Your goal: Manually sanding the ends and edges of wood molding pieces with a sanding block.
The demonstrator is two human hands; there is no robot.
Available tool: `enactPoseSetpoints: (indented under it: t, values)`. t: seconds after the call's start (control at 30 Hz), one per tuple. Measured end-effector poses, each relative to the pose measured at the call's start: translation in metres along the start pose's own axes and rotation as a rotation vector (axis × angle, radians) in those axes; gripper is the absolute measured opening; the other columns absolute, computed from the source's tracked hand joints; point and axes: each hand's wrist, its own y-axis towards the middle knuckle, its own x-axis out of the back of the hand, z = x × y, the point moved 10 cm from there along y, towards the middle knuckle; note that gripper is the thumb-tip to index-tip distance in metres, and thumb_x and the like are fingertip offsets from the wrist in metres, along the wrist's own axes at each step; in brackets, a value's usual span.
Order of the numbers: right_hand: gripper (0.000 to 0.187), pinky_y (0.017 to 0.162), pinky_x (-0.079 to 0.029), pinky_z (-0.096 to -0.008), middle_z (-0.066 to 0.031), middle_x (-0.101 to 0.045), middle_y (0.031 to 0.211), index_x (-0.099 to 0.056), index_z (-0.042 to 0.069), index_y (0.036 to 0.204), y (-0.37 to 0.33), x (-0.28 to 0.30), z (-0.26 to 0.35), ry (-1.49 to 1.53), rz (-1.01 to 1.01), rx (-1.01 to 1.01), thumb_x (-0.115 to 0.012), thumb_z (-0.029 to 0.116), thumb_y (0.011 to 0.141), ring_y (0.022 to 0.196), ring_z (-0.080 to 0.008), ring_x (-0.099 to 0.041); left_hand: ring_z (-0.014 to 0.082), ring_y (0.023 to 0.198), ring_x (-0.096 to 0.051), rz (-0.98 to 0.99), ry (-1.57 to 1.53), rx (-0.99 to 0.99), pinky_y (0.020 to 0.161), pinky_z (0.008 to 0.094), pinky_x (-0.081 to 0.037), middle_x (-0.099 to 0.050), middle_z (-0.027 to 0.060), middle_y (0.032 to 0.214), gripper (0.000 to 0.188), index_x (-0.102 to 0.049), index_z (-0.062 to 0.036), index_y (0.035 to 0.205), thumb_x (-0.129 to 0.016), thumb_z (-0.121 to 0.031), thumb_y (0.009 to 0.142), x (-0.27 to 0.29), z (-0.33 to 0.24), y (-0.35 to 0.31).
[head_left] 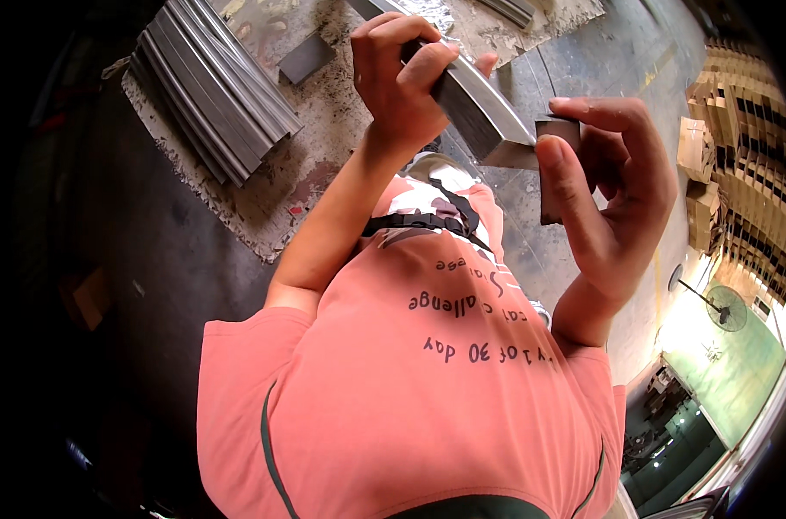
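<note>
My left hand (pixel 402 82) is closed around a long grey metal bar (pixel 479 117) with flat sides, gripping it some way back from its near end. That end points toward my right hand (pixel 622 190), which pinches a small dark grey-brown block (pixel 549 206), like a sanding sponge, between thumb and fingers. The block is at the tip of the bar; whether they touch I cannot tell. A flat dark grey pad (pixel 306 58) lies on the worktable beyond my left hand.
Several long metal strips (pixel 207 86) are stacked at the left on a worktable with a worn, speckled cover (pixel 268 212). Another metal piece (pixel 510 10) lies at the far edge. Stacked wooden pieces (pixel 743 147) stand on the right, with a fan (pixel 726 309) behind.
</note>
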Motion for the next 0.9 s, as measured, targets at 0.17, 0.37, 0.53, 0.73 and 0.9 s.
enactPoseSetpoints:
  t: [0.17,0.37,0.53,0.73,0.9]
  values:
    - [0.022,0.05,-0.023,-0.0159,0.006,-0.053,0.067,-0.064,0.002,0.108,-0.009,0.015,-0.012,-0.006,-0.076,-0.085,-0.072,0.004,0.088,0.056,0.0019,-0.041,0.0251,0.094,-0.053,0.052,0.018,-0.058,0.081,0.0369,-0.043,-0.054,0.0099,0.104,0.073,-0.041,-0.0137,0.115,-0.094,-0.022,0.065,-0.002,-0.004,0.006]
    - [0.026,0.049,-0.026,-0.0178,0.0053,-0.055,0.064,-0.065,0.004,0.106,-0.013,0.003,0.017,-0.143,-0.234,0.317,-0.078,0.008,0.084,0.054,-0.0001,-0.042,0.027,0.09,-0.054,-0.109,-0.04,-0.008,0.079,0.0404,-0.041,-0.056,0.0053,0.097,0.059,-0.048,-0.0154,0.106,-0.091,-0.029,0.068,0.007,0.006,0.001]
    - [0.031,0.048,-0.034,-0.0187,-0.0017,-0.063,0.076,-0.064,0.002,0.105,-0.021,0.018,0.002,-0.117,-0.333,0.183,-0.081,0.009,0.081,0.054,-0.0032,-0.048,0.0256,0.091,-0.053,-0.105,-0.034,-0.023,0.077,0.0376,-0.042,-0.053,0.008,0.101,0.068,-0.045,-0.0144,0.111,-0.094,-0.023,0.064,0.006,0.006,0.01]
    - [0.031,0.05,-0.036,-0.0176,-0.004,-0.067,0.081,-0.064,0.001,0.107,-0.017,0.005,0.025,-0.209,-0.345,0.406,-0.081,0.008,0.082,0.056,-0.0026,-0.049,0.0256,0.093,-0.051,-0.065,-0.041,0.012,0.079,0.0372,-0.041,-0.051,0.0087,0.103,0.072,-0.043,-0.0136,0.113,-0.095,-0.021,0.063,0.006,0.007,0.009]
    - [0.028,0.047,-0.035,-0.0185,-0.0017,-0.066,0.077,-0.064,0.001,0.106,-0.024,0.027,0.011,-0.16,-0.405,0.247,-0.079,0.01,0.085,0.055,-0.0017,-0.051,0.0254,0.096,-0.049,-0.019,0.023,0.032,0.082,0.0385,-0.04,-0.048,0.0099,0.106,0.076,-0.038,-0.0125,0.118,-0.093,-0.02,0.066,0.004,0.0,0.015]
